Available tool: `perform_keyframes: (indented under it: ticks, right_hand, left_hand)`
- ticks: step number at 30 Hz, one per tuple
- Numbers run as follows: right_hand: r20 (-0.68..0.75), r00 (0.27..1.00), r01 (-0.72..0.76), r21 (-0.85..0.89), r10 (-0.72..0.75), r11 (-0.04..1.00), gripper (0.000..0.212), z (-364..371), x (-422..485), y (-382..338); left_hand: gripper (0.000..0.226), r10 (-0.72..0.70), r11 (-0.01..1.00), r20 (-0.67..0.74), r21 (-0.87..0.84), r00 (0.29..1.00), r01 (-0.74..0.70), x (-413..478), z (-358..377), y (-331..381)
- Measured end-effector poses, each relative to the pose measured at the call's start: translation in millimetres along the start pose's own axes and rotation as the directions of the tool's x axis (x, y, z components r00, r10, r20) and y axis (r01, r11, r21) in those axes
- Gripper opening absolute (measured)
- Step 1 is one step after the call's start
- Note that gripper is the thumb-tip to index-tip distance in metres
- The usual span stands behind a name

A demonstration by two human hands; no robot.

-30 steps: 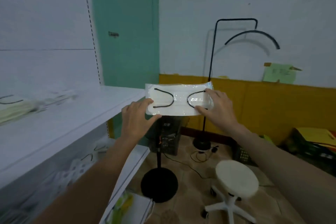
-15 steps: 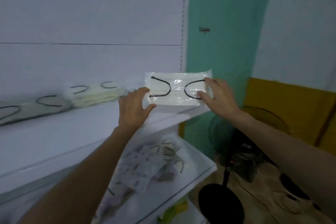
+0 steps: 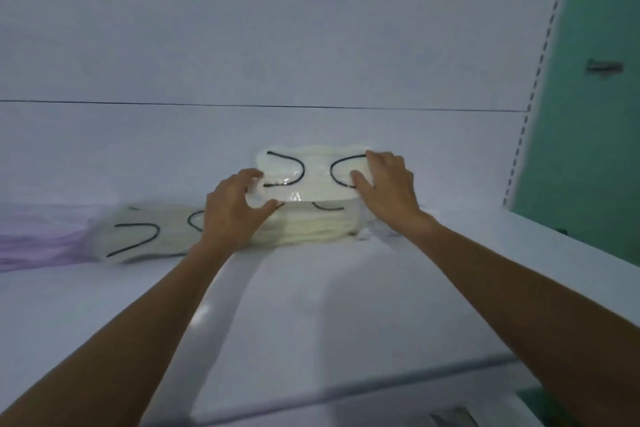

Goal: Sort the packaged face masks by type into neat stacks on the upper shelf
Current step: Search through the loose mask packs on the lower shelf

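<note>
Head view, near to far: upper shelf [image 3: 346,305]; my left hand [image 3: 235,215] and right hand [image 3: 388,191], apart, each pinching one end of the packaged white mask [image 3: 311,180] over the cream stack [image 3: 311,232]; contact uncertain. A second stack [image 3: 149,236] lies left. Risk: the mask may slide askew on release, because its wrapping looks slick and the cream stack uneven.

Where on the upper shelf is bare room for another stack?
Bare: the upper shelf right of the cream stack, up to the slotted upright; also the front strip, crossed by both forearms. Crowded: left of the cream stack, a pale stack and purple pile. The left hand and right hand grip a packaged mask over it.
</note>
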State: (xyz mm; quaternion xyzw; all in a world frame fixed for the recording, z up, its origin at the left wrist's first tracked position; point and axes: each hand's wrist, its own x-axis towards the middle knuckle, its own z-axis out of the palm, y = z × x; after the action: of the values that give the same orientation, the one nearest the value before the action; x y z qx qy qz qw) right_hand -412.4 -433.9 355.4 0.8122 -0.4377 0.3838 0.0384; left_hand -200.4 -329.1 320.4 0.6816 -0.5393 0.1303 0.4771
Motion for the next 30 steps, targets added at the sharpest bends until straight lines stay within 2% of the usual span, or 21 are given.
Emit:
perform_keyframes:
  ticks: [2, 4, 7, 10, 12, 14, 16, 18, 20, 25, 28, 30]
  right_hand:
    - [0.085, 0.996, 0.011, -0.028, -0.008, 1.000, 0.051, 28.5, 9.4, -1.8]
    - [0.172, 0.985, 0.033, -0.133, -0.010, 0.991, 0.056, 50.1, 15.7, -0.8]
    - [0.229, 0.974, 0.075, -0.299, -0.005, 0.951, 0.060, 65.9, 22.4, 5.2]
    - [0.349, 0.934, 0.006, -0.242, 0.081, 0.970, 0.060, 71.4, 27.8, 13.3]
    - [0.458, 0.878, -0.058, -0.191, 0.141, 0.980, 0.062, 68.2, 29.9, 13.7]
    - [0.420, 0.901, -0.037, -0.168, 0.106, 0.985, 0.060, 63.1, 28.0, 12.8]
    - [0.233, 0.972, 0.070, -0.147, -0.034, 0.987, 0.054, 56.4, 21.6, 10.7]
    - [0.096, 0.978, 0.197, -0.144, -0.184, 0.970, 0.050, 45.8, 11.3, 6.3]
    - [0.093, 0.961, 0.272, -0.141, -0.261, 0.952, 0.051, 33.0, 1.8, 1.9]
    - [0.170, 0.953, 0.270, -0.107, -0.250, 0.957, 0.054, 2.9, -45.3, 0.5]
    - [0.192, 0.957, 0.253, -0.179, -0.218, 0.951, 0.049, -22.3, -89.4, 1.8]
    - [0.174, 0.964, 0.237, -0.204, -0.203, 0.950, 0.046, -39.7, -125.5, 4.6]
  left_hand:
    - [0.049, -0.081, 0.996, 0.039, 0.034, 0.996, 0.080, -1.1, 6.9, -14.9]
    - [0.050, -0.170, 0.981, 0.109, 0.110, 0.979, 0.158, -0.5, 11.7, -23.4]
    - [0.050, -0.181, 0.961, 0.169, 0.240, 0.969, 0.138, 5.2, 15.0, -26.0]
    - [0.052, -0.103, 0.913, 0.174, 0.408, 0.979, 0.024, 7.2, 17.5, -23.2]
    - [0.053, -0.139, 0.894, 0.172, 0.446, 0.975, 0.049, 6.1, 17.0, -20.0]
    - [0.053, -0.202, 0.908, 0.188, 0.405, 0.961, 0.112, 6.1, 13.4, -13.6]
    - [0.052, -0.240, 0.921, 0.197, 0.355, 0.950, 0.160, 6.9, 6.0, -3.3]
    - [0.051, -0.235, 0.924, 0.164, 0.342, 0.958, 0.168, 4.6, -3.2, 8.0]
    - [0.045, -0.205, 0.926, 0.145, 0.348, 0.968, 0.144, -2.1, -12.4, 20.0]
    - [0.020, -0.125, 0.958, 0.232, 0.281, 0.965, 0.057, -47.4, -30.4, 45.2]
    - [0.030, -0.144, 0.940, 0.276, 0.338, 0.951, 0.044, -87.8, -43.2, 60.8]
    - [0.033, -0.144, 0.942, 0.254, 0.330, 0.956, 0.054, -119.3, -53.8, 72.6]
